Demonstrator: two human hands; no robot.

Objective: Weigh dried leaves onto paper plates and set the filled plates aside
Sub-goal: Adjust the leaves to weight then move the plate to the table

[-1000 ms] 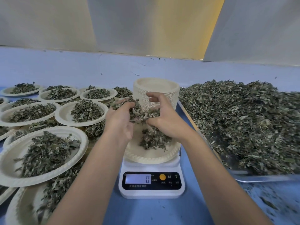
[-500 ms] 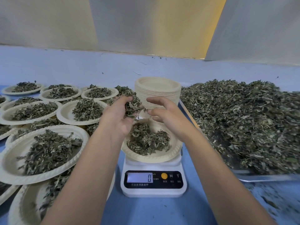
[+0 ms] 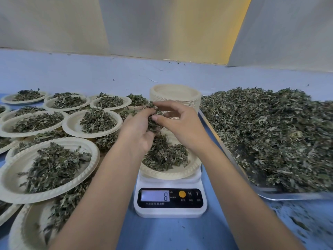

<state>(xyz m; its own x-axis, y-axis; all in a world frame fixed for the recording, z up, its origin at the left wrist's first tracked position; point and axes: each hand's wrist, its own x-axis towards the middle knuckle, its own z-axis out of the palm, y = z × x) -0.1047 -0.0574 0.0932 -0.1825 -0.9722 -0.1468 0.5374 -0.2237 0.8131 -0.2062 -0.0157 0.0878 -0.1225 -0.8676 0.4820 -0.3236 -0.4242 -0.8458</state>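
A white digital scale (image 3: 170, 201) stands in front of me, its display showing 6. On it rests a paper plate (image 3: 173, 173) holding a small heap of dried leaves (image 3: 164, 156). Above the plate my left hand (image 3: 138, 130) cups a clump of dried leaves (image 3: 153, 121). My right hand (image 3: 182, 125) meets it from the right, thumb and fingers pinching at that same clump. A big pile of loose dried leaves (image 3: 270, 134) fills a metal tray (image 3: 288, 195) on the right.
Several filled paper plates (image 3: 48, 168) crowd the table's left side, some overlapping. A tall stack of unused paper plates (image 3: 175, 98) stands behind the scale. The blue table (image 3: 173, 235) runs back to a pale wall. Leaf crumbs lie at the front right.
The heap on the scale's plate has grown and the display went from 0 to 6. My right hand came back to the clump in my left hand.
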